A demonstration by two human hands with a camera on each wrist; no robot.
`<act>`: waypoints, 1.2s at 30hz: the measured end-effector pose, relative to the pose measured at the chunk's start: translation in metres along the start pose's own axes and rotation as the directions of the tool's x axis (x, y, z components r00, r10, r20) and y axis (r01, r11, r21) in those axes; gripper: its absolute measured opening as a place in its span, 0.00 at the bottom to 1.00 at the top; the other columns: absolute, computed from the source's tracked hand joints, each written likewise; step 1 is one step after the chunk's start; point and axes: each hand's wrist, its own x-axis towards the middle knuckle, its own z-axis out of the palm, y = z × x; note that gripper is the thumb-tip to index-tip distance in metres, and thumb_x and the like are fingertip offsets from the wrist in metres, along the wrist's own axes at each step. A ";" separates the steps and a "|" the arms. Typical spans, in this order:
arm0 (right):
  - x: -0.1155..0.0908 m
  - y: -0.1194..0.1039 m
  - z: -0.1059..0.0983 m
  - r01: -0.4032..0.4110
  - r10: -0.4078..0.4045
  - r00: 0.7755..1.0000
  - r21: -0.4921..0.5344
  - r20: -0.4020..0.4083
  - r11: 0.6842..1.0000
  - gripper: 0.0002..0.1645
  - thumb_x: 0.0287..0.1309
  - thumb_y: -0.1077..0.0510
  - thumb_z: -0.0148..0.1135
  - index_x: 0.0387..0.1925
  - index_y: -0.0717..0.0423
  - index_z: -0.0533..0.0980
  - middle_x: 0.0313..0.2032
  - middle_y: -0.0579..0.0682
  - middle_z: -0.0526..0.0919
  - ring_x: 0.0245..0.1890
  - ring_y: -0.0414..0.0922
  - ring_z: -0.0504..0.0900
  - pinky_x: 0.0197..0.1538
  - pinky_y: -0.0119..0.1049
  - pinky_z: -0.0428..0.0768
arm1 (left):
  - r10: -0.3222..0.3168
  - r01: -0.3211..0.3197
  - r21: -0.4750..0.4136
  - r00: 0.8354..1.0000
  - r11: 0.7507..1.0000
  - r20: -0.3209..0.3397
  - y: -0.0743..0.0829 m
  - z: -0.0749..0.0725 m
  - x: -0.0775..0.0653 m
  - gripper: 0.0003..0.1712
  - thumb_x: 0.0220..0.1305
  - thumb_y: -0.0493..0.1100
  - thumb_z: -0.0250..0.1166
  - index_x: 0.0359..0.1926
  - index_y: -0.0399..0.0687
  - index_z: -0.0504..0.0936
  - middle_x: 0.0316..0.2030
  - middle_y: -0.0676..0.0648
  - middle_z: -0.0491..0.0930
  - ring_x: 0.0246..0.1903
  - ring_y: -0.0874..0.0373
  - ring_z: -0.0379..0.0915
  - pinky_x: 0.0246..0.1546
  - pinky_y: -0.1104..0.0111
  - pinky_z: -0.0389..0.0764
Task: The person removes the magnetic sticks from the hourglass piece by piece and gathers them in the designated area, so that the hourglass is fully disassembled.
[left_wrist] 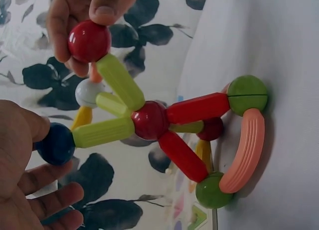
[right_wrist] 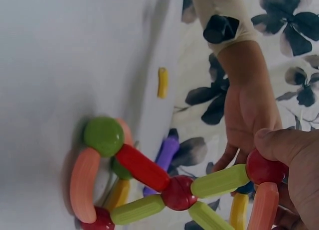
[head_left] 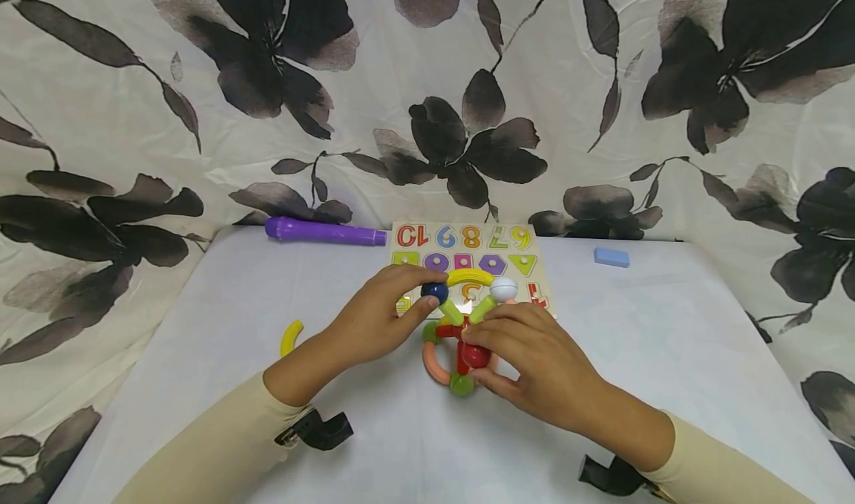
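A ball-and-rod construction toy stands on the table between the hands, with a red centre ball (left_wrist: 150, 120). Red rods (left_wrist: 199, 108) lead down from it to green balls (left_wrist: 247, 94), joined at the base by a curved salmon rod (left_wrist: 246, 150). Light green rods (left_wrist: 103, 132) spread upward. My left hand (head_left: 374, 315) pinches the dark blue ball (head_left: 435, 292) between thumb and fingers. With thumb and fingertips, my right hand (head_left: 548, 367) grips an upper red ball (head_left: 476, 356). A yellow curved rod (head_left: 470, 276) bridges the blue ball and a white ball (head_left: 504, 289).
Behind the toy lies a board with numbers and shapes (head_left: 490, 244). A purple stick-like object (head_left: 327, 231) lies at the back left, a light blue block (head_left: 611, 257) at the back right. One loose yellow curved rod (head_left: 291, 338) lies beside the left forearm.
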 end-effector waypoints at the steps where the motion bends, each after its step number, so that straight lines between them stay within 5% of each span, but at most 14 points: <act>1: 0.000 0.000 0.000 0.000 0.000 1.000 0.001 0.001 1.000 0.32 0.43 0.52 0.86 0.53 0.51 0.84 0.48 0.41 0.87 0.56 0.44 0.78 0.66 0.46 0.72 | 0.000 0.000 0.001 1.000 1.000 0.000 0.000 0.000 0.000 0.22 0.71 0.47 0.68 0.63 0.51 0.81 0.59 0.51 0.80 0.63 0.54 0.72 0.63 0.53 0.74; 14: -0.010 0.004 -0.006 -0.035 0.035 0.999 -0.024 0.018 0.999 0.30 0.45 0.51 0.84 0.53 0.50 0.84 0.52 0.42 0.85 0.59 0.46 0.76 0.61 0.49 0.75 | -0.035 0.035 -0.006 0.999 0.999 0.021 0.004 -0.004 -0.007 0.23 0.69 0.45 0.69 0.63 0.52 0.81 0.59 0.51 0.80 0.63 0.52 0.71 0.62 0.52 0.75; 36: -0.025 0.027 -0.015 -0.064 0.061 0.995 -0.039 -0.078 0.997 0.30 0.43 0.62 0.80 0.53 0.50 0.83 0.55 0.49 0.81 0.62 0.53 0.72 0.62 0.51 0.73 | -0.100 0.099 0.008 0.994 0.995 0.037 0.007 -0.008 -0.027 0.23 0.69 0.47 0.69 0.64 0.55 0.80 0.58 0.54 0.81 0.60 0.56 0.73 0.56 0.57 0.80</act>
